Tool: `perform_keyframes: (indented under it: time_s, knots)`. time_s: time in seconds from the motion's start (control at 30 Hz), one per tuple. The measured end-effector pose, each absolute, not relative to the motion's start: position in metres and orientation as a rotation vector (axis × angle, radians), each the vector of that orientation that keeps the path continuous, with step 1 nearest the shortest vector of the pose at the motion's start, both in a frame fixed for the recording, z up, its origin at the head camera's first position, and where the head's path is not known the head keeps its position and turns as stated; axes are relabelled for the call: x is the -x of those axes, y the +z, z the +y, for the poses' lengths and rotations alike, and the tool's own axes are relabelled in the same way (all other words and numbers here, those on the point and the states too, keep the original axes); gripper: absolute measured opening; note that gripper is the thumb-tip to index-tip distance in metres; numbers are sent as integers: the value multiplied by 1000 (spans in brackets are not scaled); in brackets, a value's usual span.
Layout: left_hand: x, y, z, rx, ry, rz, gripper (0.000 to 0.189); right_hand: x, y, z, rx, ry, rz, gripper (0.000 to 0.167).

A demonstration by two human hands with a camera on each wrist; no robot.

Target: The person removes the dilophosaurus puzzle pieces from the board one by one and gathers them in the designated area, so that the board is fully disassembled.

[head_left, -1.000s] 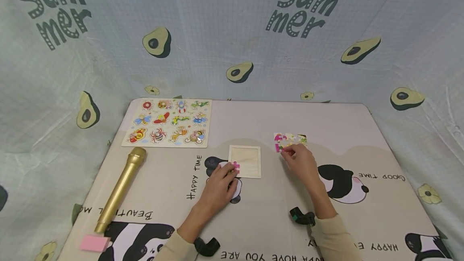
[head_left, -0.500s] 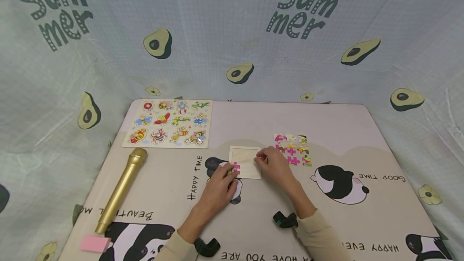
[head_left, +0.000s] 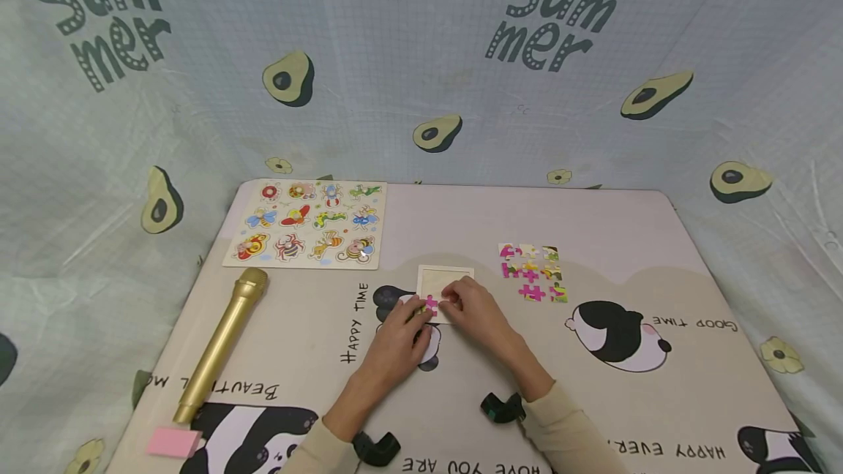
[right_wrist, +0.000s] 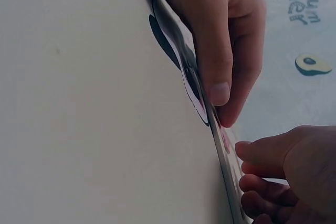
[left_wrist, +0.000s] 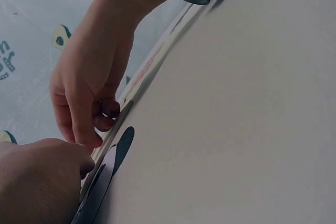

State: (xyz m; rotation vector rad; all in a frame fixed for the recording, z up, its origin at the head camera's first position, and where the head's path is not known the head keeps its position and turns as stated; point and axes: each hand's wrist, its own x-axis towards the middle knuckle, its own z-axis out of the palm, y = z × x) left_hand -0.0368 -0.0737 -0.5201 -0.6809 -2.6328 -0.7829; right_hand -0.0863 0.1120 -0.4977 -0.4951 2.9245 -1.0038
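Observation:
A small wooden puzzle tray (head_left: 448, 274) lies mid-table in the head view, with a pink puzzle piece (head_left: 431, 303) in its near-left part. My left hand (head_left: 393, 339) rests its fingertips on the tray's near-left corner beside that piece. My right hand (head_left: 479, 317) is over the tray's right side, thumb and fingertips drawn together close to the piece. Whether something small is between them is hidden in both the head and the right wrist view. Several loose puzzle pieces (head_left: 532, 292), pink, yellow and green, lie in rows right of the tray.
An insect picture board (head_left: 309, 229) lies at the back left. In front of it are a golden microphone-shaped tube (head_left: 220, 346) and a pink block (head_left: 173, 442). The tabletop (head_left: 454, 401) has printed pandas and lettering. A patterned curtain (head_left: 369, 35) surrounds its far sides.
My right hand has moved left from the loose pieces to the tray, its fingertips now near the pink piece. The left hand has stayed on the tray.

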Motion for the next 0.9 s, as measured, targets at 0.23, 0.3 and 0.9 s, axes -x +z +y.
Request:
perform_keyframes:
  time_s: [0.23, 0.3, 0.9]
  knots:
    - [36, -521, -74, 638, -786, -2627, 27, 83, -496, 108, 548, -903, 2913, 26]
    - [36, -521, -74, 619, -793, -2621, 27, 83, -495, 107, 560, -874, 2912, 27]
    - [36, -520, -74, 552, -809, -2601, 31, 83, -497, 103, 629, -921, 2877, 22]
